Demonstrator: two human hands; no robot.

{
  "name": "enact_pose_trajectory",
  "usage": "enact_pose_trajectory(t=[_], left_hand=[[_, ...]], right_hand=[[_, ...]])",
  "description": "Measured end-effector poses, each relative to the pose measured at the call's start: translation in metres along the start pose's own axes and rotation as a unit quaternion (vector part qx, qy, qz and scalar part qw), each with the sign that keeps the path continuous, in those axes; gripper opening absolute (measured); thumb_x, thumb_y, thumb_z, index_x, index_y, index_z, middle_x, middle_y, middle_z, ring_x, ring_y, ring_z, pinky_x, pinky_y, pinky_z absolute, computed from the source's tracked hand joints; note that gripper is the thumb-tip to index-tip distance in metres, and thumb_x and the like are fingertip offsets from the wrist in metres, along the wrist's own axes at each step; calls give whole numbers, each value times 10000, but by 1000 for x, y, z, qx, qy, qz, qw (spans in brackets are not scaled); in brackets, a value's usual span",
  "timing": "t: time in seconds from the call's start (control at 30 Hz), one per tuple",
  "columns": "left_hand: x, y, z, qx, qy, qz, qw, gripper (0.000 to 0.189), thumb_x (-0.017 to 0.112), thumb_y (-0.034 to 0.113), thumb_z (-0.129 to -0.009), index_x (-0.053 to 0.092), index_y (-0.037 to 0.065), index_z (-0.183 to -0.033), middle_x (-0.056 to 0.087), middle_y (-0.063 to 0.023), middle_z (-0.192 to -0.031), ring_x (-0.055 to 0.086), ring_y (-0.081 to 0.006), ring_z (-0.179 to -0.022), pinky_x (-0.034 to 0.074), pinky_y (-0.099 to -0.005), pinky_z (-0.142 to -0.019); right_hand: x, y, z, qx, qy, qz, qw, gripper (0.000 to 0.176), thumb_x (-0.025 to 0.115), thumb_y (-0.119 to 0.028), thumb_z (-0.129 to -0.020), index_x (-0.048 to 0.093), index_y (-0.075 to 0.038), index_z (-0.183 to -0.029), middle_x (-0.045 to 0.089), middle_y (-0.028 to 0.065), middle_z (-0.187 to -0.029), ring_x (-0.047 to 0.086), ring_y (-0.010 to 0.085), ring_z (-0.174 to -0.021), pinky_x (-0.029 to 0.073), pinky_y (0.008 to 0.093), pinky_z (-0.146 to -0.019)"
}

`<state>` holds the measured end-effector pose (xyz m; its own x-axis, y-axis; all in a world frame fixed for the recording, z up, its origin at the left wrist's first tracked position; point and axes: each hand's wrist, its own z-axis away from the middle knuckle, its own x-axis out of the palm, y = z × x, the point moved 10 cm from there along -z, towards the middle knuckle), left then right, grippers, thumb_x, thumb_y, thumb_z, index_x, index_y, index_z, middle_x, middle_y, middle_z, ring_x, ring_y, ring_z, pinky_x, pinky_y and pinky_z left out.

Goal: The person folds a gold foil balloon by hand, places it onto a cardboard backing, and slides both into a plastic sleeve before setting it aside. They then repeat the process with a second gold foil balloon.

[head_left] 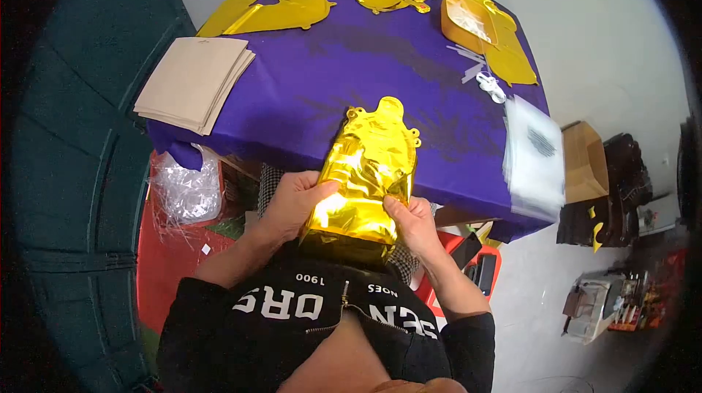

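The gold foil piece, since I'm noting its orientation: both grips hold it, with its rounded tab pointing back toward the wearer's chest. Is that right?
Not the tab: the head view shows the rounded tab pointing away, out over the purple cloth. The left grip and right grip do both hold the gold foil piece.

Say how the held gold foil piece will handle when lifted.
The gold foil piece is probably floppy, given its creases. Its smooth shine suggests it could be slippery. It is likely light, since its tabbed top edge looks thin.
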<state>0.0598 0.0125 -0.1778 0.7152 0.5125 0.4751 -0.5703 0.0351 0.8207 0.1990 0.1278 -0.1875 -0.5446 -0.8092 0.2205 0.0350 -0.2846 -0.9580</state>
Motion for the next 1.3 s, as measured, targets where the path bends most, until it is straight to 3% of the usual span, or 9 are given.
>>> enact_pose_trajectory(t=[0.17,0.27,0.47,0.67,0.87,0.97,1.03,1.17,1.3], left_hand=[[-7,26,-1,74,11,-93,993,136,614,94,-898,662,-33,-900,654,-24,-796,579,-50,-674,469,-202,-612],[-12,20,-5,46,-8,-83,995,150,599,105,-895,661,-30,-909,664,-40,-815,600,-78,-693,484,-230,-650],[2,15,-9,-16,6,44,999,174,584,115,-920,643,-48,-911,662,-48,-812,613,-91,-681,499,-235,-630],[3,16,-12,49,-43,-15,998,201,564,111,-925,650,-61,-982,670,-56,-863,621,-94,-714,506,-233,-654],[8,27,-7,79,-6,-22,997,153,530,21,-889,658,-50,-934,676,-61,-839,633,-106,-747,515,-246,-685],[0,28,-10,112,-60,-53,990,191,493,-37,-876,658,-52,-970,671,-60,-837,614,-88,-717,510,-228,-672],[4,35,-8,139,-56,-77,986,213,479,-46,-865,655,-44,-985,670,-64,-819,613,-91,-698,511,-228,-665],[9,47,-5,132,-28,-101,986,192,506,32,-871,634,-48,-990,694,-112,-832,660,-146,-686,523,-257,-591],[18,32,1,-65,-151,34,986,295,545,226,-903,635,-40,-996,680,-100,-778,637,-155,-561,516,-283,-501]], right_hand=[[-3,15,-1,43,-8,-92,995,178,572,-116,-942,689,18,-950,699,82,-952,653,130,-788,527,284,-730],[6,4,-2,35,-15,-105,994,194,565,-146,-956,683,4,-923,686,36,-873,598,80,-714,468,239,-652],[8,10,-8,47,-32,-167,984,218,572,-146,-948,647,35,-1044,688,99,-1001,656,151,-823,528,297,-762],[13,2,-8,57,-30,-211,975,268,634,-121,-866,632,36,-1083,691,117,-1002,682,189,-847,552,333,-793],[14,6,-5,48,-20,-268,962,290,597,-37,-844,616,18,-1128,685,99,-1032,666,209,-910,535,362,-843],[10,14,-10,-17,-65,-288,955,129,567,-89,-834,642,-24,-917,668,79,-929,646,186,-829,525,321,-776],[12,11,-9,-26,-53,-282,958,134,537,-137,-829,605,-57,-745,621,58,-813,591,152,-737,482,270,-698],[12,-3,-7,-56,-58,-244,966,131,557,-124,-818,600,-51,-719,574,30,-740,536,137,-704,430,257,-659],[11,-18,-4,-85,-68,-166,980,145,559,-126,-818,592,-41,-704,568,35,-728,538,135,-697,430,254,-661]])
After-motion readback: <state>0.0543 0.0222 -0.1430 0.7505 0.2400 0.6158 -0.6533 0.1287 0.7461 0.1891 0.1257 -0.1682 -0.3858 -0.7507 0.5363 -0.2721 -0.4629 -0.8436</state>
